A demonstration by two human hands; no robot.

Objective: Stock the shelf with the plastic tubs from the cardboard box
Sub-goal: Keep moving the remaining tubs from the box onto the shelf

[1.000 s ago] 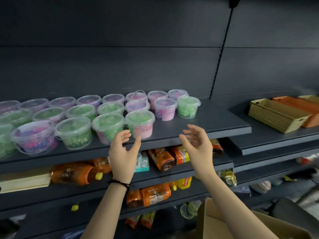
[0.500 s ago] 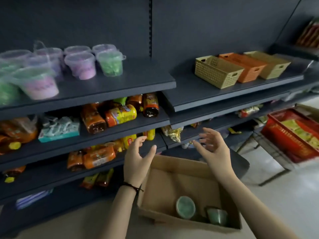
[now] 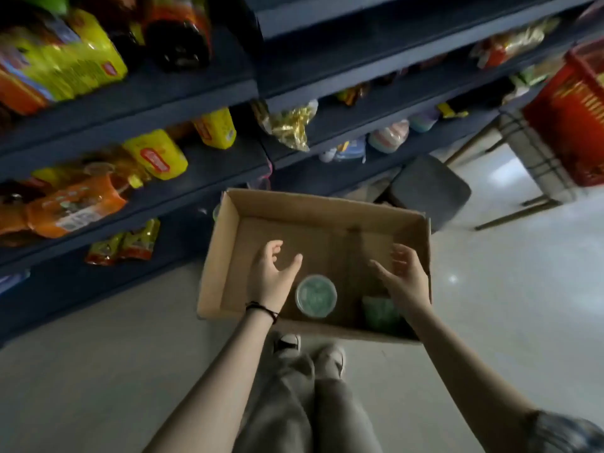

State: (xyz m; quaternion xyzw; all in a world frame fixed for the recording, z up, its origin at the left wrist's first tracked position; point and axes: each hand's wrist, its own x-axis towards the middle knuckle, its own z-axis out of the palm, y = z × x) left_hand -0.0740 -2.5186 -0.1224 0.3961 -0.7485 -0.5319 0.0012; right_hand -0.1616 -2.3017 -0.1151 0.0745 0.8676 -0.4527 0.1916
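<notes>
An open cardboard box (image 3: pixel 330 209) stands on the floor in front of my feet. Two plastic tubs with green contents lie in its near part: one upright with a clear round lid (image 3: pixel 315 295), and another (image 3: pixel 380 313) in the near right corner, partly behind my right wrist. My left hand (image 3: pixel 273 277) hovers inside the box just left of the lidded tub, fingers relaxed and empty. Over the right half of the box my right hand (image 3: pixel 403 277) is spread, also holding nothing. The shelf with the stocked tubs is out of view.
Dark shelves (image 3: pixel 137 89) at the left and top hold yellow and orange snack packs (image 3: pixel 75 201) and bottles. A dark stool (image 3: pixel 429 191) stands behind the box. A red basket (image 3: pixel 575 106) on a metal stand is at the far right. Pale floor surrounds the box.
My view has dropped from the tub shelf down to the box on the floor. Both empty hands came down from shelf height into the box, beside the two tubs.
</notes>
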